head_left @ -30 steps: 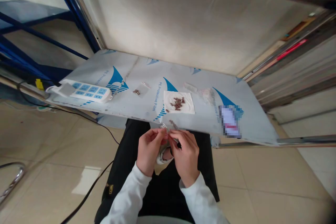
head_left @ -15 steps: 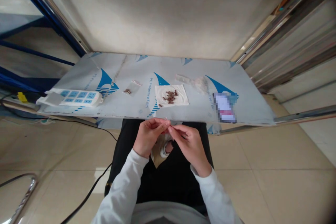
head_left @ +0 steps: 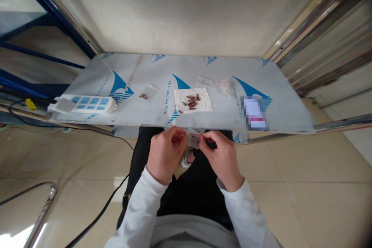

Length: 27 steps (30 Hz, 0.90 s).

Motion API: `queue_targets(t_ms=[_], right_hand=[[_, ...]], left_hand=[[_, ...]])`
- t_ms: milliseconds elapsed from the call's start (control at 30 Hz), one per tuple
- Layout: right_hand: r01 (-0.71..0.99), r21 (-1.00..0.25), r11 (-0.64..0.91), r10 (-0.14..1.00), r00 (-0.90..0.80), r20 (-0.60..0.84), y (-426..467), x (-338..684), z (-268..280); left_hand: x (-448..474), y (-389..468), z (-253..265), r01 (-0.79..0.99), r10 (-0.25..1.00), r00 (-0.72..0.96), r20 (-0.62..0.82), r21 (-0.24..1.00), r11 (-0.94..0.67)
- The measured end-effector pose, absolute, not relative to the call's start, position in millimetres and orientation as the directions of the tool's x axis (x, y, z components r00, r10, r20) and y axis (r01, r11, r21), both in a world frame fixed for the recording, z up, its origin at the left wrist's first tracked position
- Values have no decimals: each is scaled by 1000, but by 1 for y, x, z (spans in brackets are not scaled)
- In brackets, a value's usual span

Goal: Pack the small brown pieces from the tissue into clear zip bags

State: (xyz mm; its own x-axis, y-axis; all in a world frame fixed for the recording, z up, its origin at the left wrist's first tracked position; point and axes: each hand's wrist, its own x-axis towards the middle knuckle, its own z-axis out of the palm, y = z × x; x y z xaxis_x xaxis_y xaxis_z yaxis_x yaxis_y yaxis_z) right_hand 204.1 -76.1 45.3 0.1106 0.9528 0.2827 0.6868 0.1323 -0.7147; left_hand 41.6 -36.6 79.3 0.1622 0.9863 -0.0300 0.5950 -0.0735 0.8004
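A small clear zip bag (head_left: 193, 138) with a few brown metallic pieces in it hangs between my hands, just in front of the table edge and above my lap. My left hand (head_left: 167, 151) pinches its left side, and my right hand (head_left: 219, 157) pinches its right side with thumb and forefinger. Beyond them on the table lies a white cloth (head_left: 206, 104) bearing a loose pile of small copper-brown cylindrical pieces (head_left: 191, 102). To its left rests another clear bag (head_left: 151, 92) with several of the same pieces at one end.
A white power strip (head_left: 93, 104) with blue sockets lies at the table's left. A phone (head_left: 254, 112) is near the right front edge. Clear plastic bags (head_left: 223, 86) are heaped behind the cloth. The table (head_left: 145, 118) wears printed film. A black cable (head_left: 101, 209) crosses the floor.
My hands have drawn slightly apart, and the small bag with its brown pieces now shows between them. The view has shifted a little; the things on the table lie as before.
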Motion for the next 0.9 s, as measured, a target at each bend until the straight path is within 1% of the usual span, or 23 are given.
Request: queue_targets(t_ms=[100, 167, 233, 300, 400, 533, 600, 700, 800, 900], right_hand=[[518, -808, 279, 956, -66, 287, -71, 212, 48], [430, -849, 307, 951, -174, 256, -64, 214, 46], [366, -880, 302, 947, -220, 233, -57, 212, 42], [318, -901, 295, 948, -217, 234, -52, 209, 38], [293, -907, 301, 948, -195, 252, -48, 204, 34], [351, -876, 332, 941, -188, 282, -44, 198, 33], [391, -852, 349, 935, -202, 290, -42, 195, 31], [409, -839, 359, 932, -197, 303, -38, 190, 26], [399, -856, 328, 945, -143, 295, -36, 185, 21], [368, -891, 267, 963, -69, 261, -32, 184, 21]], left_hand=[[44, -34, 85, 541, 979, 204, -7, 834, -107], [45, -32, 86, 522, 975, 223, -2, 845, -117], [47, -30, 87, 533, 975, 222, 23, 834, -141], [48, -29, 87, 549, 975, 217, 52, 819, -165], [48, -27, 86, 565, 975, 205, 81, 804, -185], [45, -22, 85, 567, 976, 189, 105, 800, -196], [42, -20, 83, 551, 978, 184, 99, 814, -186], [37, -17, 80, 530, 981, 173, 91, 831, -170], [33, -14, 78, 562, 982, 152, 111, 808, -178], [30, -13, 78, 558, 981, 94, 168, 807, -192]])
